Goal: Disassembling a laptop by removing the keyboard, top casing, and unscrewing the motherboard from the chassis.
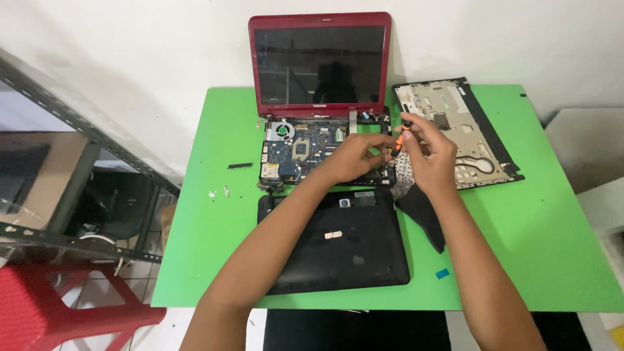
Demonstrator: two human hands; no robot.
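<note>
Green table (520, 260), screwdriver (401, 138) mid-board, edges distant.

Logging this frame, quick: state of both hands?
Left hand: fingers curled over the exposed laptop motherboard, pinching at the screwdriver tip; what it grips cannot be told.
Right hand: closed on the orange-and-black screwdriver.

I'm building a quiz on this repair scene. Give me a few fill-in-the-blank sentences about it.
1. The table is ____.
2. The right hand holds a screwdriver with an ____ handle.
3. The laptop has a ____ frame round its screen.
4. The left hand rests over the exposed ____.

Missing words: green; orange; red; circuit board
</note>
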